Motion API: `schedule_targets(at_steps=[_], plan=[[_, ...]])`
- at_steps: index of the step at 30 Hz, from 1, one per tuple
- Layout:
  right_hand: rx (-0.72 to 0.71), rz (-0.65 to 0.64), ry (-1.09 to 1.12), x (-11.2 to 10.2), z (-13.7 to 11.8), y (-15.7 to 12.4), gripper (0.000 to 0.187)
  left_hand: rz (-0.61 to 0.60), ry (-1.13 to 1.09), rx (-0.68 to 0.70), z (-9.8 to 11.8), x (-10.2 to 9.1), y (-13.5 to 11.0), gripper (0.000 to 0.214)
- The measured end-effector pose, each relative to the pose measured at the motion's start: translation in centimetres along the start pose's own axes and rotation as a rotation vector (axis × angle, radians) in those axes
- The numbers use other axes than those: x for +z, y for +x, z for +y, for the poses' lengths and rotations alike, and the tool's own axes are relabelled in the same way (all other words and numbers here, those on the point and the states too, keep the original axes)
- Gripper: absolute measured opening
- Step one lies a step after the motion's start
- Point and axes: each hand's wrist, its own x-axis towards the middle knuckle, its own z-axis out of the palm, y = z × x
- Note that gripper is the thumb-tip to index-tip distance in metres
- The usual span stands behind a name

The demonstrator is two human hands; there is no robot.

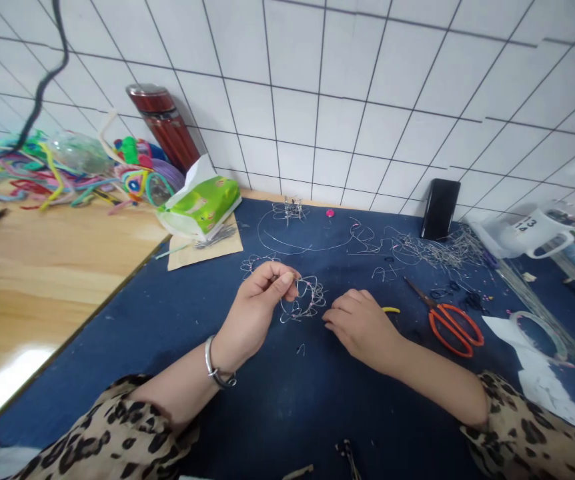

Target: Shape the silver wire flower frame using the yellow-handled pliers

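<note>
My left hand (260, 303) pinches the rim of a small silver wire ring (306, 300) with pink beads, holding it just over the dark blue mat (277, 400). A silver bangle sits on that wrist. My right hand (360, 323) is curled beside the ring's right edge, its fingertips closed toward the wire. A yellow-handled tool (391, 310) pokes out from behind the right hand; whether the hand grips it is hidden.
Orange scissors (450, 323) lie right of my hands. Loose wire pieces (432, 250), a black phone (440, 208), a white mug (537, 233), a green tissue pack (202, 207), a red flask (165, 123) and coloured pipe cleaners (67, 173) line the back.
</note>
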Motion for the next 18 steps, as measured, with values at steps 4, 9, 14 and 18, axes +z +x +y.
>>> schedule_targets(at_steps=[4, 9, 14, 18], plan=[[-0.036, 0.027, 0.002, 0.9, -0.4, 2.1, 0.018, 0.098, -0.066, 0.046, 0.4, -0.2, 0.2, 0.007], [-0.035, 0.034, 0.012, 1.7, -0.5, 4.2, 0.019, 0.126, -0.109, 0.061, 0.6, -0.3, 0.4, 0.006], [0.005, 0.0, 0.063, 2.1, -0.1, 5.7, 0.016, 0.109, -0.106, 0.035, 0.5, -0.4, 0.3, 0.007], [-0.017, -0.015, 0.091, 2.3, -0.1, 6.2, 0.015, 0.108, -0.112, 0.03, 0.5, -0.4, 0.3, 0.007]])
